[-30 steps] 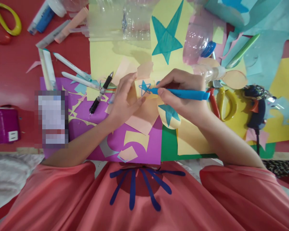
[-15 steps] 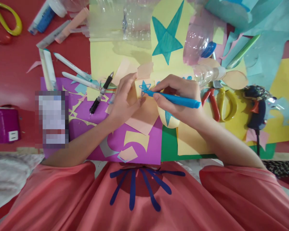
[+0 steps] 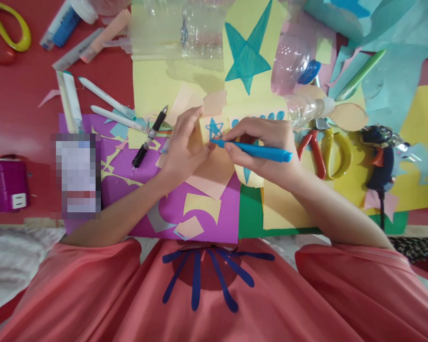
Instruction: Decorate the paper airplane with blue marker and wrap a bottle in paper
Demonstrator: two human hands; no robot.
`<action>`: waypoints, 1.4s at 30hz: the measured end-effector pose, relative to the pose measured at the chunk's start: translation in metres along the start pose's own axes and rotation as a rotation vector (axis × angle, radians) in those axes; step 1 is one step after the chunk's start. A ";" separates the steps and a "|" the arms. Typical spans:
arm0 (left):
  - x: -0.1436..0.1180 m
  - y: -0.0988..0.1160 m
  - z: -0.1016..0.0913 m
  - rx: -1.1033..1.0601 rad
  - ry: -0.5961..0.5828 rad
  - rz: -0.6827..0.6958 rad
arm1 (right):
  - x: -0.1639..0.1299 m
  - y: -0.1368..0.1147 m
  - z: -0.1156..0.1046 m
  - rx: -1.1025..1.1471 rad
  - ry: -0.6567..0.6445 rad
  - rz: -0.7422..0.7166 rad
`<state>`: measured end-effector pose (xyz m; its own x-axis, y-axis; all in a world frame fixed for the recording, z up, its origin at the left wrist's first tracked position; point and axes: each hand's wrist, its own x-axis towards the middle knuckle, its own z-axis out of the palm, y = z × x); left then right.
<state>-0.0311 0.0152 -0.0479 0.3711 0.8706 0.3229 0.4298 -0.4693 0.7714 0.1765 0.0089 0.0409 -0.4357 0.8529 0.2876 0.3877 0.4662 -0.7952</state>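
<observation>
My right hand (image 3: 258, 140) is closed around a blue marker (image 3: 267, 151), its tip on a small piece of pale yellow paper (image 3: 204, 130). A star outline in blue, with its top point coloured in, shows on that paper. My left hand (image 3: 185, 145) holds the same piece at its left side, thumb at the lower edge and fingers curled at the upper one. Beneath lies a peach paper sheet (image 3: 214, 183). Just above my hands, a large teal star (image 3: 248, 56) is drawn on yellow paper. Part of another blue-decorated cutout (image 3: 248, 175) is hidden under my right hand.
To the left lie a black pen (image 3: 150, 137), white pens (image 3: 109, 97) and a phone (image 3: 77, 175) with a blurred screen. Pliers (image 3: 323, 154), a glue gun (image 3: 380, 166) and a clear plastic bottle (image 3: 303, 111) are on the right. Paper scraps (image 3: 203, 206) lie in front.
The marker tip has shifted slightly down and left along the star outline, with my right hand following. More lines of the star show. My left hand stays in place.
</observation>
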 end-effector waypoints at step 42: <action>0.000 -0.002 -0.001 -0.056 0.016 -0.022 | -0.001 0.002 0.002 -0.002 0.121 -0.004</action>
<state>-0.0324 0.0161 -0.0489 0.3490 0.8830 0.3137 0.3909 -0.4415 0.8077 0.1758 0.0086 0.0383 -0.3361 0.8731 0.3532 0.3879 0.4700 -0.7929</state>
